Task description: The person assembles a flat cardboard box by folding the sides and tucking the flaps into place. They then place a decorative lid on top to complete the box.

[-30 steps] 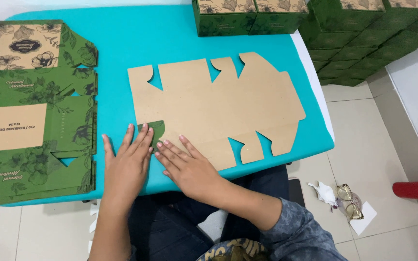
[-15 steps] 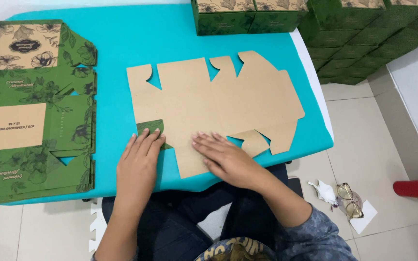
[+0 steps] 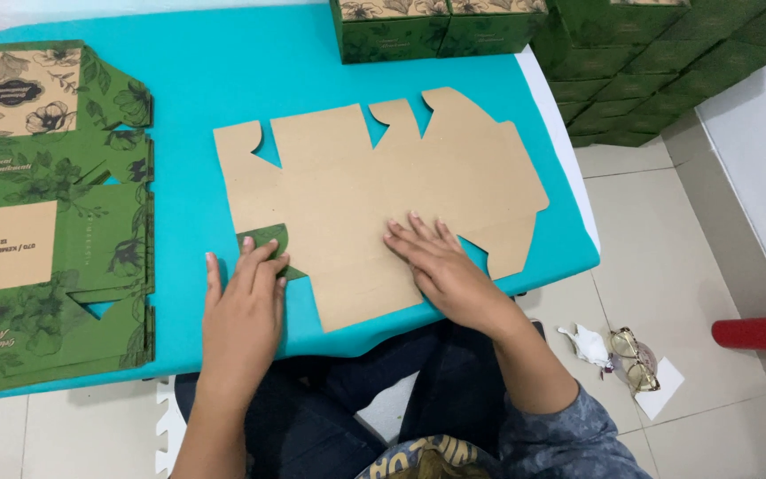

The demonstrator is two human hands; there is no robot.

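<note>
While folded boxes (image 3: 436,31) wait behind, both hands, left (image 3: 243,306) and right (image 3: 441,266), flat on box blank (image 3: 383,191).

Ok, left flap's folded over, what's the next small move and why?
Probably press along the crease of the green flap with the left hand. It is folded onto the brown cardboard blank, fingertips resting on it, while the right hand lies flat, steadying the blank.

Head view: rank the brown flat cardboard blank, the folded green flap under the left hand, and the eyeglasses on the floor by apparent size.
1. Brown flat cardboard blank, by far the largest.
2. and 3. Eyeglasses and folded green flap: they look alike. The left hand hides part of the flap, and the floor lies farther off, so no ranking.
</note>
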